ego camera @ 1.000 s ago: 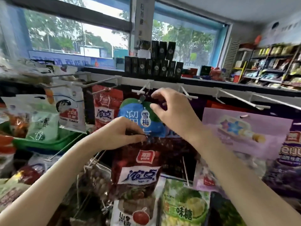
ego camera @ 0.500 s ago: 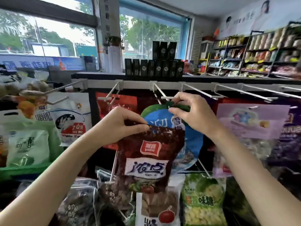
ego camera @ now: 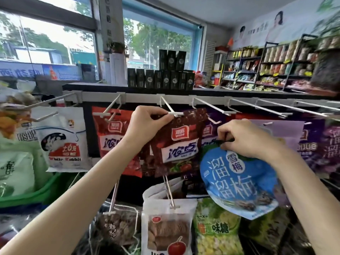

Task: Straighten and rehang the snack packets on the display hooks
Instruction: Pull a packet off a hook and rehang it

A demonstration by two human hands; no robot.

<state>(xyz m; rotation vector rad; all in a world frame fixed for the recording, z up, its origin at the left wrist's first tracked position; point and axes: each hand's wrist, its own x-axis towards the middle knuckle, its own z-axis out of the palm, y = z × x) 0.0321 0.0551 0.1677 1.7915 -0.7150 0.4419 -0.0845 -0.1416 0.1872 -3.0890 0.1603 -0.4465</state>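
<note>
Head view: since 0.5 s ago the left hand [ego camera: 147, 124] has lifted the dark red packet [ego camera: 176, 144], labelled "yake", to the hook tip [ego camera: 176, 113], fingers pinching its top edge; hanging looks close. Right of that hook, the right hand [ego camera: 244, 138] pinches the blue packet [ego camera: 237, 183], now lower and off the hooks.

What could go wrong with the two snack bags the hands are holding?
The left hand holds the dark red packet right at the hook tip; it may miss its hole and slide off. The right hand pinches only the top of the blue packet, which hangs tilted and might slip down.
</note>
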